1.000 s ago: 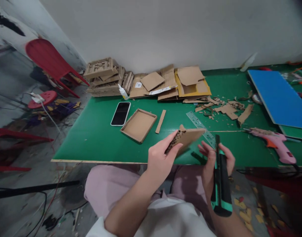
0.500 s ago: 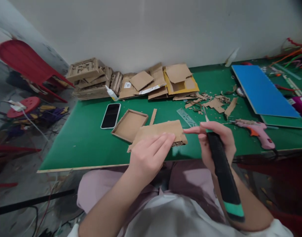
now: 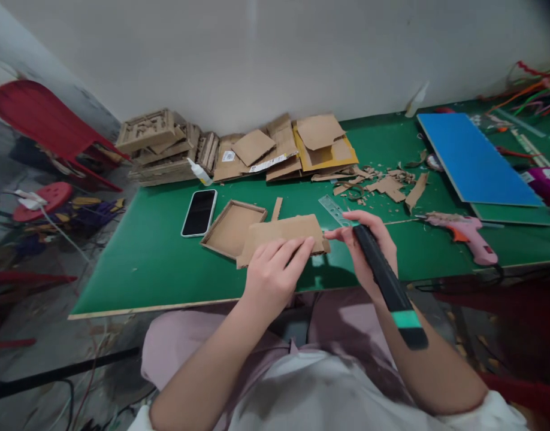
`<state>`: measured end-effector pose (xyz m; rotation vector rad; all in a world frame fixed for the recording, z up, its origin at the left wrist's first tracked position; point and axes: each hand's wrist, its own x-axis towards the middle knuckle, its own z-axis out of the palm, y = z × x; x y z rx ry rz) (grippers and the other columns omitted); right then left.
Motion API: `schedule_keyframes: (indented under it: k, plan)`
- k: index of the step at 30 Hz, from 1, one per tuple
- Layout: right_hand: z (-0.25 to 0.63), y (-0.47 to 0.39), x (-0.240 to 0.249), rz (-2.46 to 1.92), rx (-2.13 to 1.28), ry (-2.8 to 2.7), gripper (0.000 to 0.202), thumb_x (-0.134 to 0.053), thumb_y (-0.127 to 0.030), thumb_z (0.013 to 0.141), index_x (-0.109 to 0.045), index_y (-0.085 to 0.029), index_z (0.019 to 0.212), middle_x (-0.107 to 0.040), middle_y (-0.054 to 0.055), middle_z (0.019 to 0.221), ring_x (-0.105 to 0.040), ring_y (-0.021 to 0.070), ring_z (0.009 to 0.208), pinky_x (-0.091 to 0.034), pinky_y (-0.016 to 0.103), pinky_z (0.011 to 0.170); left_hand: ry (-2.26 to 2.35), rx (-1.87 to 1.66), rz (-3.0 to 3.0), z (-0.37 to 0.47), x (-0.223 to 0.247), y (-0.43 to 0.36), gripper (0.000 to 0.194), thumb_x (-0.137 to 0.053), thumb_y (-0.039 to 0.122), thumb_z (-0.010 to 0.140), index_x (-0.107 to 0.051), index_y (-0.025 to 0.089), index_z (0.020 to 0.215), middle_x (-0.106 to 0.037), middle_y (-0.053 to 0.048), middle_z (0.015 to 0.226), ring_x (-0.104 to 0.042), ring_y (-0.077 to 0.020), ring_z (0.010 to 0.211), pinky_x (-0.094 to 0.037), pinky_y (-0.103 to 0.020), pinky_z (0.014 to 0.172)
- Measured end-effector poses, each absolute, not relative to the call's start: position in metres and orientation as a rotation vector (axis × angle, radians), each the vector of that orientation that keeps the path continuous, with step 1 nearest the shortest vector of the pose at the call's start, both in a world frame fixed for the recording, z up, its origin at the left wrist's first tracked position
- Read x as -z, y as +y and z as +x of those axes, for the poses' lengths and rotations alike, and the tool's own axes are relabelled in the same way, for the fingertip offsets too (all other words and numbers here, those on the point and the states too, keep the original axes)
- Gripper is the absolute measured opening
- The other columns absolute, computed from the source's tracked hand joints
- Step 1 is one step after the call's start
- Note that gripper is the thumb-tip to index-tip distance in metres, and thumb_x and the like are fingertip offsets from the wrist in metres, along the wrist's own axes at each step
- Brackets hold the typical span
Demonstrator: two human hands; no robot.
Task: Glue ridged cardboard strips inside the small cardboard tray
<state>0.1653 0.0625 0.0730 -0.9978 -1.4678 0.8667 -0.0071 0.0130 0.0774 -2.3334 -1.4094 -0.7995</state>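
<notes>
My left hand (image 3: pixel 275 269) is closed on a cardboard piece (image 3: pixel 286 230), its fingers across the top and the thumb hidden from view. The piece is raised at the near side of the green table. In my right hand (image 3: pixel 374 251) is a utility knife (image 3: pixel 380 269), its black and green handle slanting back toward my forearm. The blade cannot be made out. My right index finger reaches to the right edge of the cardboard, at a small torn flap. Just behind the held piece lie a shallow cardboard tray (image 3: pixel 227 254) and a narrow cardboard strip (image 3: pixel 277 209).
A phone (image 3: pixel 199 213) and a glue bottle (image 3: pixel 199 172) are on the left. Stacked cardboard frames (image 3: pixel 153 143) and folded cardboard (image 3: pixel 281 140) line the wall. To the right are a clear ruler (image 3: pixel 332 211), cardboard scraps (image 3: pixel 394 187), a pink glue gun (image 3: pixel 470 236) and a blue board (image 3: pixel 477 158).
The knife has tipped, its blade end swinging left and down out of sight and its rear end moving up. The cardboard's near right edge has turned down. Both hands still hold the same things.
</notes>
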Motion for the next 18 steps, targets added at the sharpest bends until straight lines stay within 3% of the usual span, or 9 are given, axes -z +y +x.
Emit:
schedule_keyframes:
  k: [4,7,10,15,18]
  plan:
    - [0.19,0.092,-0.053,-1.111,-0.904,-1.731,0.033,-0.044,-0.021,0.083,-0.05,-0.029,0.115,-0.064,-0.002,0.08,-0.063,0.0126,0.068,-0.049,0.024,0.061,-1.565,0.71,-2.307,-0.007,-0.059,0.021,0.028,-0.045,0.012,0.087,-0.057,0.018,0.111,-0.064,-0.007,0.09,-0.052,-0.0178,0.079,-0.037,-0.031,0.069]
    - [0.206,0.111,-0.044,-1.194,-0.821,-2.046,0.038,-0.049,-0.019,0.078,-0.05,-0.028,0.115,-0.065,-0.001,0.079,-0.061,0.0136,0.064,-0.044,0.023,0.056,-1.671,0.646,-2.347,-0.006,-0.05,0.022,0.026,-0.046,0.023,0.088,-0.057,0.018,0.111,-0.061,-0.006,0.084,-0.05,-0.0181,0.077,-0.037,-0.031,0.067]
    - [0.208,0.116,-0.041,-1.264,-0.836,-2.034,0.032,-0.052,-0.032,0.08,-0.05,-0.024,0.111,-0.057,-0.004,0.059,-0.055,0.0122,0.05,-0.039,0.022,0.05,-1.68,0.649,-2.407,-0.001,-0.047,0.02,0.026,-0.048,0.032,0.088,-0.06,0.02,0.107,-0.059,-0.005,0.079,-0.049,-0.018,0.074,-0.037,-0.03,0.066]
    - [0.201,0.101,-0.041,-1.276,-1.062,-1.757,0.037,-0.049,-0.044,0.082,-0.049,-0.022,0.111,-0.041,-0.01,0.045,-0.04,0.0075,0.036,-0.033,0.019,0.041,-1.589,0.828,-2.407,0.01,-0.03,0.021,0.017,-0.049,0.021,0.086,-0.064,0.017,0.094,-0.061,-0.005,0.078,-0.052,-0.0162,0.071,-0.04,-0.029,0.063]
    - [0.203,0.084,-0.04,-1.263,-1.011,-1.685,0.032,-0.043,-0.043,0.086,-0.059,-0.022,0.105,-0.056,-0.003,0.059,-0.048,0.008,0.045,-0.038,0.02,0.045,-1.543,0.875,-2.435,0.016,-0.012,0.022,0.017,-0.05,0.016,0.085,-0.063,0.015,0.096,-0.065,-0.006,0.083,-0.057,-0.0169,0.077,-0.046,-0.03,0.067]
